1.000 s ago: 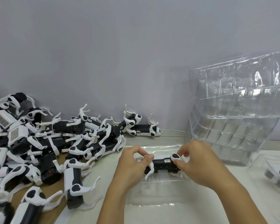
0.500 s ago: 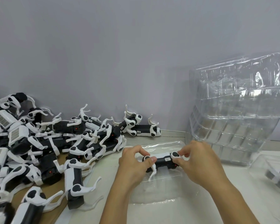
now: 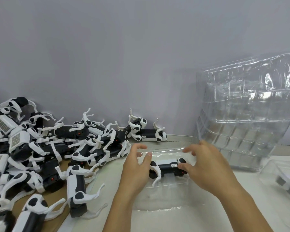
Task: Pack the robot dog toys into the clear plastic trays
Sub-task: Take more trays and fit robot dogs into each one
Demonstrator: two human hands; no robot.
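Lying on its side in a shallow clear plastic tray (image 3: 164,196) on the white tabletop (image 3: 208,220) is a black-and-white plastic robot dog toy (image 3: 166,168), its long axis running left to right across the view, its white legs pointing toward the camera. Which end is the head is not clear. The left hand (image 3: 136,166) is resting at the toy's left end with fingers loosely spread, the thumb tip lying beside the black shoulder joint; whether it is actually touching is hard to tell. The right hand (image 3: 206,166) is pressing its thumb against the toy's right end, the remaining fingers extended over the tray's far rim.

Sitting to the left, partly on brown cardboard (image 3: 60,208), is a tangled heap of identical black-and-white robot dogs (image 3: 45,151), pointing every which way. At the right edge, a second clear tray (image 3: 271,173) is holding a dark toy that is cut off by the frame.

Farther back, one more black-and-white dog (image 3: 146,133) is lying against the pale grey wall (image 3: 124,56). Leaning there too, on the right, is a tall stack of empty clear moulded trays (image 3: 248,114), well apart from the hands.
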